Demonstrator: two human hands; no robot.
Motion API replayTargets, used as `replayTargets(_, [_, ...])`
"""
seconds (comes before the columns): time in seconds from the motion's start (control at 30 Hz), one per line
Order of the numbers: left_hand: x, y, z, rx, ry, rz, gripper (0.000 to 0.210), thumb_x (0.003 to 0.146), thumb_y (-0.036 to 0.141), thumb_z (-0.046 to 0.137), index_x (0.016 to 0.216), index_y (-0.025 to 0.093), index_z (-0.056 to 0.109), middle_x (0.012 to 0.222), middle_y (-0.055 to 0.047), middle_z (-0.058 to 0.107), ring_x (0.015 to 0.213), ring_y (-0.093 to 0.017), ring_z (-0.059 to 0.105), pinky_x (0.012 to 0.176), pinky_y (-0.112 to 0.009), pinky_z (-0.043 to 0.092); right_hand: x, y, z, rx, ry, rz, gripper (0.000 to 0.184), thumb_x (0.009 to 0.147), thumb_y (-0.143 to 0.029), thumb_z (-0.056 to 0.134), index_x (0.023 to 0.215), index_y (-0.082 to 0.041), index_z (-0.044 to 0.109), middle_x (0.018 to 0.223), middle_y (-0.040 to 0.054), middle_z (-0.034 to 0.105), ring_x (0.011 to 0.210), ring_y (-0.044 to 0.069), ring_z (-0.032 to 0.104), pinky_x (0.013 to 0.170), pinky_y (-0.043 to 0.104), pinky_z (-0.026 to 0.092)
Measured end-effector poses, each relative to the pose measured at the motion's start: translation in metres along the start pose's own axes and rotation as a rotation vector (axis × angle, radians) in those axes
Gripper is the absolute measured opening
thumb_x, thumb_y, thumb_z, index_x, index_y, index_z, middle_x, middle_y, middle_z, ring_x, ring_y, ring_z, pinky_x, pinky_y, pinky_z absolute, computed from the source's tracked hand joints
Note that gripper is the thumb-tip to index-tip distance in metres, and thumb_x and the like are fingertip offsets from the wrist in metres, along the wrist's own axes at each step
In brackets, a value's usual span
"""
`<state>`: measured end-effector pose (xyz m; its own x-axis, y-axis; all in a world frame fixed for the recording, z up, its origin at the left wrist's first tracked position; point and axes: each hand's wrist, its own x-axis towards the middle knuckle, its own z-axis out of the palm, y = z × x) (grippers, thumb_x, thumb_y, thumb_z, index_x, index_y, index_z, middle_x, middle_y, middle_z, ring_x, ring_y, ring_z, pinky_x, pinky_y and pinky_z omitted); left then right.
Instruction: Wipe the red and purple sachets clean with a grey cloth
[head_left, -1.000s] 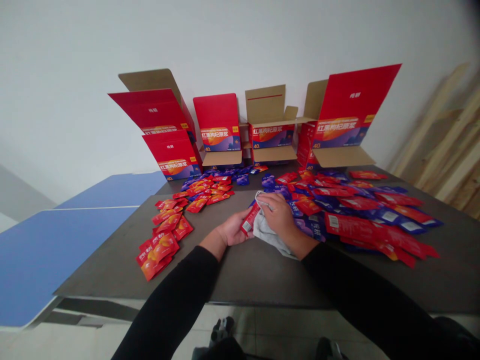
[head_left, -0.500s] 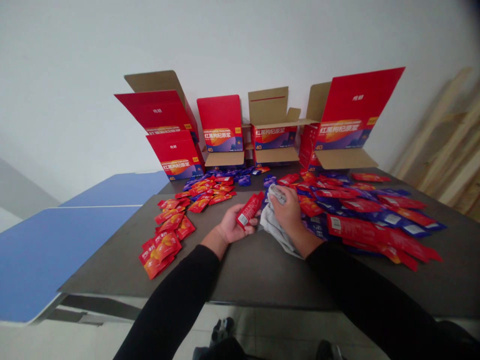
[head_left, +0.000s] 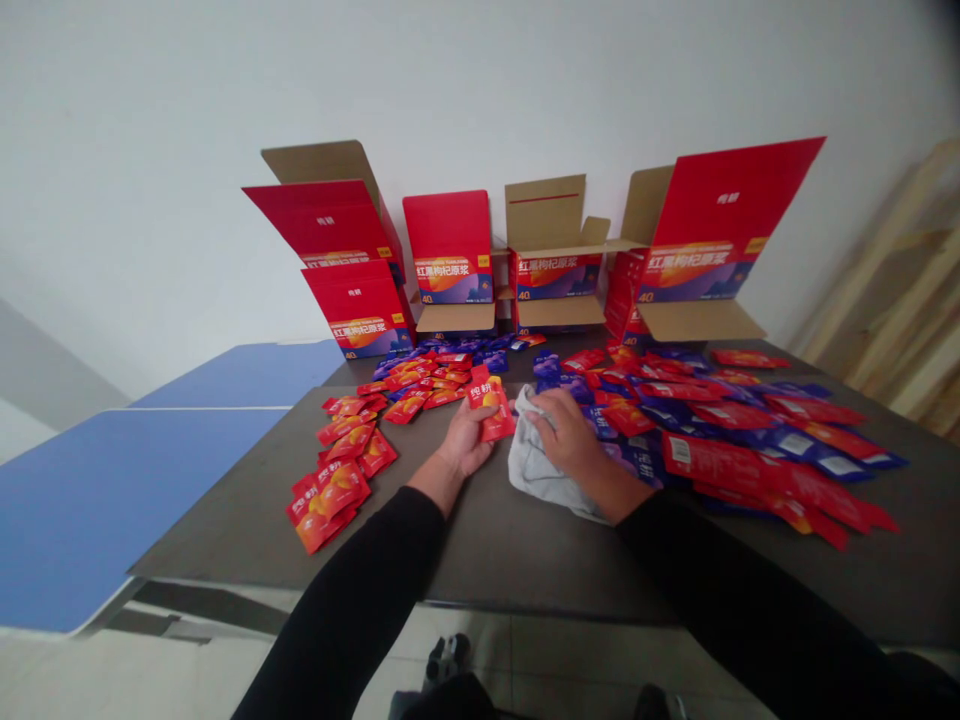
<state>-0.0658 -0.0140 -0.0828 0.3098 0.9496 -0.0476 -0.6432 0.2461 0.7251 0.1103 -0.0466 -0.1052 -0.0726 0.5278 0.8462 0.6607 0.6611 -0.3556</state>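
My left hand is closed on a red sachet, its printed front with orange fruit turned up towards me. Bunched in my right hand is a light grey cloth, which hangs down to the table close to the sachet's right side. On the left, a curved row of red sachets lies face up. To the right of the cloth spreads a mixed heap of red and purple-blue sachets, some lying with their barcode side up.
Several red printed cartons with raised flaps stand along the back of the dark grey table, before a pale wall. A blue table adjoins on the left. Wooden planks lean at the far right.
The sachet in my left hand has turned over from its barcode side to its fruit-printed front. My right hand and the cloth have moved slightly down. The view has shifted a little.
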Motion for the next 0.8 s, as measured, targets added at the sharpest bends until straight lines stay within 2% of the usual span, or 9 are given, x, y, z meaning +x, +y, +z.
replayTargets(0.07, [-0.001,0.001,0.000,-0.027,-0.041,-0.051,0.041,0.083,0.005,0.063,0.121,0.019,0.058,0.100,-0.006,0.071,0.082,-0.016,0.071,0.078,-0.030,0.058,-0.001,-0.009,-0.003,-0.032,-0.111,-0.065,0.022,0.100,-0.032,0.049,0.116,-0.025,0.063,0.106,0.0085,0.062,0.097,0.024,0.063,0.088,0.038,0.056])
replayTargets(0.17, [-0.002,0.003,0.001,-0.077,-0.116,-0.187,0.026,0.095,0.023,0.056,0.117,0.013,0.063,0.098,-0.010,0.071,0.085,-0.019,0.071,0.077,-0.030,0.057,-0.001,-0.022,-0.007,-0.074,-0.255,-0.109,0.030,0.097,-0.030,0.050,0.124,-0.021,0.061,0.114,0.0116,0.059,0.101,0.026,0.060,0.089,0.041,0.056])
replayTargets(0.3, [-0.003,0.005,0.002,-0.110,-0.172,-0.322,0.048,0.099,0.051,0.048,0.113,0.010,0.068,0.096,-0.013,0.072,0.089,-0.023,0.071,0.078,-0.032,0.056,0.001,-0.029,-0.007,-0.080,-0.360,-0.244,0.033,0.094,-0.020,0.052,0.124,-0.020,0.064,0.118,0.0120,0.061,0.107,0.027,0.056,0.095,0.043,0.053])
replayTargets(0.4, [-0.005,0.004,0.002,-0.093,-0.172,-0.362,0.056,0.098,0.058,0.045,0.113,0.010,0.069,0.092,-0.013,0.072,0.084,-0.022,0.070,0.075,-0.030,0.055,0.001,-0.026,-0.003,-0.070,-0.428,-0.363,0.030,0.094,-0.014,0.054,0.116,-0.025,0.071,0.114,0.0066,0.068,0.105,0.024,0.055,0.090,0.038,0.053])
replayTargets(0.5, [-0.007,0.000,0.003,-0.061,-0.196,-0.397,0.055,0.098,0.059,0.046,0.113,0.012,0.070,0.091,-0.011,0.072,0.085,-0.021,0.070,0.077,-0.029,0.053,-0.001,-0.021,0.000,-0.117,-0.404,-0.350,0.030,0.094,-0.014,0.057,0.114,-0.029,0.073,0.114,0.0040,0.070,0.103,0.023,0.056,0.086,0.036,0.052])
replayTargets(0.63, [-0.010,-0.007,0.002,0.009,-0.244,-0.456,0.048,0.099,0.054,0.049,0.111,0.012,0.069,0.095,-0.011,0.073,0.092,-0.022,0.070,0.088,-0.031,0.051,-0.003,-0.014,0.002,-0.178,-0.319,-0.220,0.032,0.095,-0.014,0.055,0.115,-0.029,0.075,0.115,0.0054,0.068,0.099,0.023,0.056,0.087,0.037,0.052])
replayTargets(0.8, [-0.013,-0.013,0.001,0.092,-0.283,-0.455,0.051,0.098,0.055,0.050,0.120,0.012,0.067,0.106,-0.013,0.074,0.102,-0.024,0.070,0.096,-0.035,0.048,-0.001,-0.006,0.001,-0.150,-0.194,-0.068,0.034,0.096,-0.015,0.049,0.116,-0.027,0.073,0.113,0.0089,0.064,0.105,0.025,0.056,0.093,0.041,0.053])
